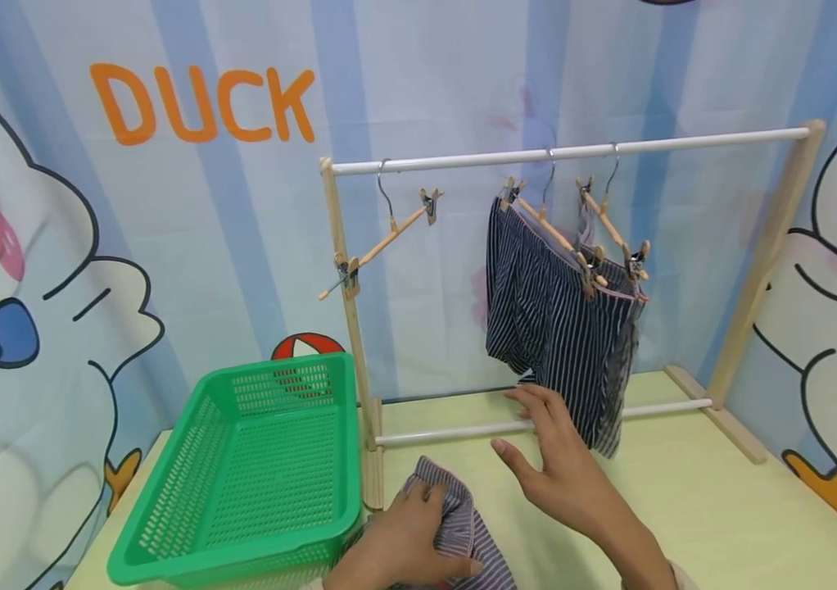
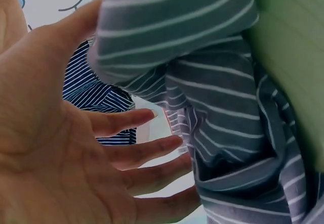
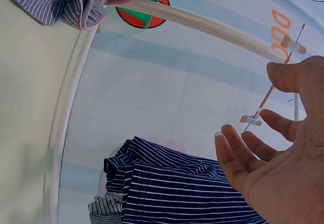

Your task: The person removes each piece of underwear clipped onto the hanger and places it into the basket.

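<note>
Grey-and-white striped clothing (image 1: pixel 488 557) lies bunched on the table, with a waistband-like edge at its top. My left hand (image 1: pixel 407 533) rests over it, fingertips touching the cloth. In the left wrist view those fingers (image 2: pixel 152 150) are spread and fairly straight against the folds, and the thumb tip is hidden behind the fabric. My right hand (image 1: pixel 562 467) is raised in front of the rack, holding nothing, its fingers loosely bent. Just beyond it hang navy striped shorts (image 1: pixel 536 287), clipped to a wooden hanger (image 1: pixel 547 225).
A green plastic basket (image 1: pixel 278 475) stands at the left. The rack's white top rail (image 1: pixel 463 160) also carries a bare clip hanger (image 1: pixel 392 233) on the left and another hanger (image 1: pixel 606 221) on the right, holding a striped garment. A wooden post (image 1: pixel 350 328) rises beside the basket.
</note>
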The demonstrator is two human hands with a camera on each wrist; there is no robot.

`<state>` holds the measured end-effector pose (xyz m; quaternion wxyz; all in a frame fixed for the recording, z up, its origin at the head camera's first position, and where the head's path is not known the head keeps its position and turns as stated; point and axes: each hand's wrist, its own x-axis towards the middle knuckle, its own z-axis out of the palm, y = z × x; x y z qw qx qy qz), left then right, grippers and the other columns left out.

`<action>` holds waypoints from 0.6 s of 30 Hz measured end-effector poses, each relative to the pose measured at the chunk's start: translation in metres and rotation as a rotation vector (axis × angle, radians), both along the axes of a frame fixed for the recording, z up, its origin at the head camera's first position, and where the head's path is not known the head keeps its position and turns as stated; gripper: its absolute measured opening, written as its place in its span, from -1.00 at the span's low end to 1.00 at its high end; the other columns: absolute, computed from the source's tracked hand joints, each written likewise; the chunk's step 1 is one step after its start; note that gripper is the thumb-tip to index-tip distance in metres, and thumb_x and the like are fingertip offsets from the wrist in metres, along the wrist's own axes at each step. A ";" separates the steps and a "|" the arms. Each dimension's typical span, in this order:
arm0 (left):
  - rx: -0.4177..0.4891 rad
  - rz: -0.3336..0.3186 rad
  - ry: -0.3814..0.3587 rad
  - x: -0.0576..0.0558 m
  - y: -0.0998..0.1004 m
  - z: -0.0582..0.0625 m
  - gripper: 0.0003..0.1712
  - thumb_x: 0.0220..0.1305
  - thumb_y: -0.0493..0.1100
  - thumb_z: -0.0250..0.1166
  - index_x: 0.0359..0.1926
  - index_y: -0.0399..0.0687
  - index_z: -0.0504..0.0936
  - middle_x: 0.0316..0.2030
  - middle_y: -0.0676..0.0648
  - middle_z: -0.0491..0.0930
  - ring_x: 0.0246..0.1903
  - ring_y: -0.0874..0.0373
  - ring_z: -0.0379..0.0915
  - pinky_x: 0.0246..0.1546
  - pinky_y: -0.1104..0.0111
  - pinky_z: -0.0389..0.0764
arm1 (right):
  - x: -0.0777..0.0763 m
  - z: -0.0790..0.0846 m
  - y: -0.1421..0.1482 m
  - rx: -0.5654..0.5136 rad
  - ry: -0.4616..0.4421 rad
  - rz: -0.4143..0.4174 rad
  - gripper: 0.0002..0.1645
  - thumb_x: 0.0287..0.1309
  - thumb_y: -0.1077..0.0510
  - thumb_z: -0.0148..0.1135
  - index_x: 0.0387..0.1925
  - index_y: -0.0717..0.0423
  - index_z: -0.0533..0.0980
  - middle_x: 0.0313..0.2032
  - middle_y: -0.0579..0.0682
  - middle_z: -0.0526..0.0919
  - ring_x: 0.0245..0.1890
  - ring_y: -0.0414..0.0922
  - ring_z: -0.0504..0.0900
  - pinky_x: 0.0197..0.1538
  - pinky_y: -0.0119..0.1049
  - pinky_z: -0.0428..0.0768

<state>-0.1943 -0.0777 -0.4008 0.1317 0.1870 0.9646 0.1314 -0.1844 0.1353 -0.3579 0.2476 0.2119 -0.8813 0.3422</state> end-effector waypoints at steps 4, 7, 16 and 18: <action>-0.011 -0.045 0.030 0.001 -0.004 -0.003 0.22 -0.14 0.51 0.40 0.40 -0.11 0.28 0.29 -0.26 0.39 0.21 -0.20 0.42 -0.04 -0.09 0.59 | 0.000 0.000 0.001 -0.004 0.001 -0.003 -0.35 0.27 0.04 0.27 0.32 0.01 0.28 0.26 0.09 0.27 0.11 0.01 0.51 0.09 0.08 0.54; -0.022 -0.080 0.057 0.002 -0.007 -0.002 0.22 -0.20 0.43 0.49 0.40 -0.08 0.28 0.22 -0.23 0.44 0.13 -0.15 0.49 -0.06 -0.02 0.61 | 0.000 0.001 0.001 -0.002 0.023 -0.002 -0.35 0.25 0.06 0.29 0.31 0.04 0.29 0.25 0.10 0.28 0.11 0.02 0.52 0.09 0.07 0.54; -0.123 -0.047 0.029 -0.001 -0.004 -0.009 0.13 -0.25 0.23 0.59 0.36 -0.01 0.34 0.17 -0.20 0.51 0.12 -0.16 0.46 -0.01 0.00 0.59 | 0.000 0.002 -0.001 0.002 0.030 -0.002 -0.35 0.24 0.07 0.30 0.31 0.05 0.30 0.25 0.11 0.29 0.10 0.02 0.52 0.09 0.06 0.54; -0.122 -0.049 0.038 -0.001 -0.003 -0.010 0.12 -0.26 0.21 0.60 0.35 -0.05 0.36 0.15 -0.20 0.53 0.11 -0.15 0.47 0.01 0.02 0.59 | 0.000 0.002 -0.002 -0.002 0.022 -0.002 -0.35 0.24 0.07 0.30 0.31 0.05 0.30 0.25 0.11 0.29 0.10 0.03 0.52 0.10 0.07 0.54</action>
